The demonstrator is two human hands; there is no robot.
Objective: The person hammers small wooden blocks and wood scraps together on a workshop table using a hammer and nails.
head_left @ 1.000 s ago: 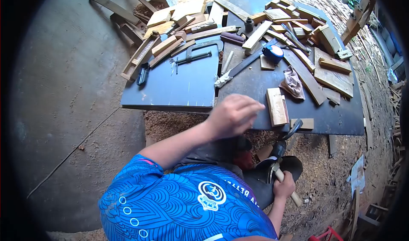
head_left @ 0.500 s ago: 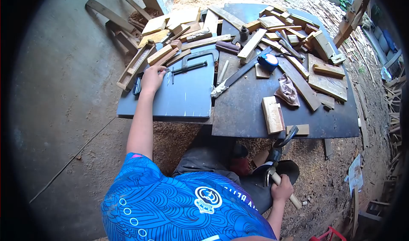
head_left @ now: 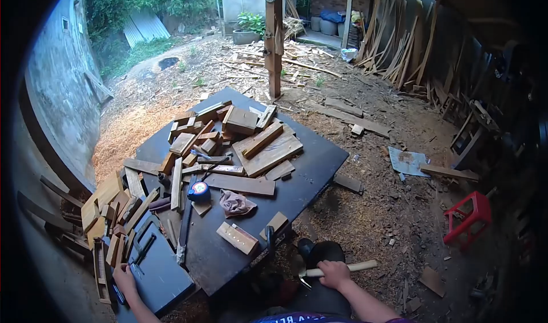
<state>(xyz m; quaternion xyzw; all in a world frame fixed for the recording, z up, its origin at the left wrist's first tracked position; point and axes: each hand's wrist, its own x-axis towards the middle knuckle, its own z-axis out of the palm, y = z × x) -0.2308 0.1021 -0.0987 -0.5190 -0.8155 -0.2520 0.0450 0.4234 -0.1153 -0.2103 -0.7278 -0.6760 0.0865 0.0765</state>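
Observation:
My left hand (head_left: 125,281) rests at the left side of the grey board (head_left: 157,277), beside a black clamp (head_left: 144,249); its fingers are together and whatever they pinch is too small to name. Near the same hand lies a dark object (head_left: 119,294) on the board's edge. Over my lap, my right hand (head_left: 334,274) is wrapped round the wooden handle of a hammer (head_left: 359,266), whose metal head points left.
On the dark table (head_left: 308,177) lie wood offcuts (head_left: 274,151), a blue tape measure (head_left: 199,191), a saw (head_left: 184,229) and a crumpled cloth (head_left: 236,203). A wooden post (head_left: 274,43) stands behind. A red stool (head_left: 468,220) is at the right.
The view has swung up and to the right, showing the yard and stool. My right hand still holds the hammer, now lying more level. My left hand stays by the clamp.

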